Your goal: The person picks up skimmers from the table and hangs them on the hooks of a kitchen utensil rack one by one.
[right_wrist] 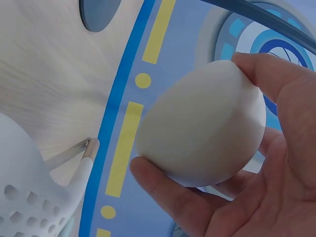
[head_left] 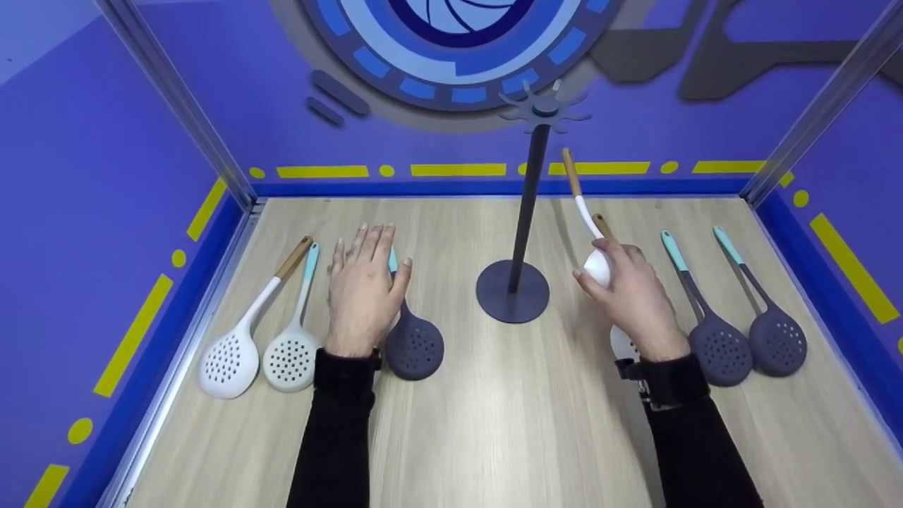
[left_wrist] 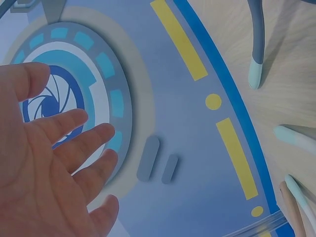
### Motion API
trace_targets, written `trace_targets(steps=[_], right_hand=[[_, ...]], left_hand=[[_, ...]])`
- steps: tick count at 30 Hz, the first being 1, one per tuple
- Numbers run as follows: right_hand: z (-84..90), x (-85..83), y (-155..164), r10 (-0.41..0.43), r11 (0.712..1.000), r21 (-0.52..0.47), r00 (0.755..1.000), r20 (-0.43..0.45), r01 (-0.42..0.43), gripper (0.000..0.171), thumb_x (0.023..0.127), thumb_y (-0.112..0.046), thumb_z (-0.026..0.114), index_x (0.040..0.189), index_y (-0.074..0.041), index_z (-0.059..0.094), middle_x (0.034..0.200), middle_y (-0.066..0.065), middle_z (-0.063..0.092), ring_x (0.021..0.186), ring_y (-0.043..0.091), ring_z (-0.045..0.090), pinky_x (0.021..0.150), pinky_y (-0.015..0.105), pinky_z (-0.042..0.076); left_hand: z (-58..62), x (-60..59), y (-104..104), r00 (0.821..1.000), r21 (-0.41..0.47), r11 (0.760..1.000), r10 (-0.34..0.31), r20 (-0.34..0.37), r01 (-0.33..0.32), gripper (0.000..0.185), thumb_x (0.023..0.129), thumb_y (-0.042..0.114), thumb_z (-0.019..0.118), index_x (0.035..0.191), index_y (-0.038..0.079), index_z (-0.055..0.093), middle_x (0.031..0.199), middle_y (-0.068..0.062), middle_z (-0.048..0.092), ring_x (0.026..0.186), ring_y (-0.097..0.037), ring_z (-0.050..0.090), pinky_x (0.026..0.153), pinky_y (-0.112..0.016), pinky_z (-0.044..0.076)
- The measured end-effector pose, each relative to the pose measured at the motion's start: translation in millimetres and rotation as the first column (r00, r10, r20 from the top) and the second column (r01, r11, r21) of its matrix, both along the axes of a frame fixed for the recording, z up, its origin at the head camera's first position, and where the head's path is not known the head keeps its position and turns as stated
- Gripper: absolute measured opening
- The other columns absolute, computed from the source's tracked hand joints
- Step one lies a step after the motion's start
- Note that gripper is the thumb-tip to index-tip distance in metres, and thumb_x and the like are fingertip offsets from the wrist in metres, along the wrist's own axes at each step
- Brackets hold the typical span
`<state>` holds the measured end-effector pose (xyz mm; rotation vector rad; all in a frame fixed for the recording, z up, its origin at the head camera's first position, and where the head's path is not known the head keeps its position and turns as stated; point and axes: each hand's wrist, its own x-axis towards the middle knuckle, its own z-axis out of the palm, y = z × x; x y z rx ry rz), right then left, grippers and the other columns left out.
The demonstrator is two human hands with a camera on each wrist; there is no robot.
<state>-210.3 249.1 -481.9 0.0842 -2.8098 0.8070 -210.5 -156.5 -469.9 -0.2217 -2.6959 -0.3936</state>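
Observation:
In the head view my right hand (head_left: 631, 289) grips the bowl of a white ladle (head_left: 597, 268), whose wooden handle points up and away. The right wrist view has thumb and fingers spread around the smooth white ladle bowl (right_wrist: 202, 123); its handle is hidden there. Below that hand lies a white skimmer (head_left: 623, 343) with a wooden handle, partly covered. My left hand (head_left: 363, 293) is held palm down with straight fingers, holding nothing, beside a dark skimmer (head_left: 415, 347) with a teal handle. To the right of the ladle's hand lie two dark skimmers (head_left: 719, 351).
A dark utensil stand (head_left: 528, 212) with a hooked top and round base rises mid-table, between both hands. At the left lie a white skimmer with a wooden handle (head_left: 229, 363) and another with a teal handle (head_left: 291, 358). Blue printed walls (head_left: 437, 141) enclose the wooden table (head_left: 494, 423).

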Motion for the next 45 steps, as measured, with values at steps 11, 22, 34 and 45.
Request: trace_targets(steps=[11, 22, 34, 45], right_hand=[[2.8, -3.3, 11, 0.033, 0.996, -0.087, 0.999, -0.036, -0.036, 0.064, 0.097, -0.043, 0.074, 0.151, -0.018, 0.051, 0.149, 0.022, 0.051, 0.12, 0.038, 0.061, 0.091, 0.06, 0.056], [2.2, -8.5, 27, 0.08, 0.988, -0.124, 0.993, -0.083, -0.09, 0.068, 0.097, -0.052, 0.07, 0.152, -0.02, 0.05, 0.152, 0.017, 0.049, 0.127, 0.036, 0.056, 0.097, 0.062, 0.055], [1.4, -9.0, 42, 0.13, 0.968, -0.2, 0.986, -0.103, -0.148, 0.067, 0.098, -0.051, 0.069, 0.157, -0.032, 0.044, 0.152, 0.012, 0.05, 0.116, 0.029, 0.059, 0.084, 0.046, 0.061], [1.9, -7.7, 58, 0.173, 0.941, -0.273, 0.977, -0.123, -0.201, 0.066, 0.099, -0.035, 0.073, 0.157, -0.038, 0.043, 0.149, 0.011, 0.053, 0.12, 0.024, 0.058, 0.079, 0.009, 0.049]], left_hand=[[-1.2, -0.6, 0, 1.0, 0.015, 1.0, -0.004, -0.01, 0.004, 0.064, 0.107, 0.05, 0.049, 0.161, 0.015, 0.042, 0.162, -0.012, 0.047, 0.157, -0.033, 0.034, 0.129, -0.061, 0.019], [0.2, 0.4, 0, 1.0, 0.015, 1.0, 0.003, 0.002, -0.003, 0.064, 0.108, 0.049, 0.049, 0.161, 0.016, 0.041, 0.164, -0.011, 0.045, 0.158, -0.032, 0.032, 0.13, -0.059, 0.019], [-0.5, -0.1, 1, 1.0, 0.005, 1.0, -0.005, -0.001, 0.005, 0.063, 0.108, 0.05, 0.047, 0.161, 0.016, 0.041, 0.163, -0.01, 0.046, 0.157, -0.032, 0.033, 0.129, -0.06, 0.019], [-1.4, 0.4, 2, 1.0, 0.02, 1.0, -0.014, -0.009, 0.015, 0.063, 0.108, 0.05, 0.047, 0.161, 0.016, 0.042, 0.163, -0.01, 0.047, 0.158, -0.031, 0.033, 0.13, -0.06, 0.018]])
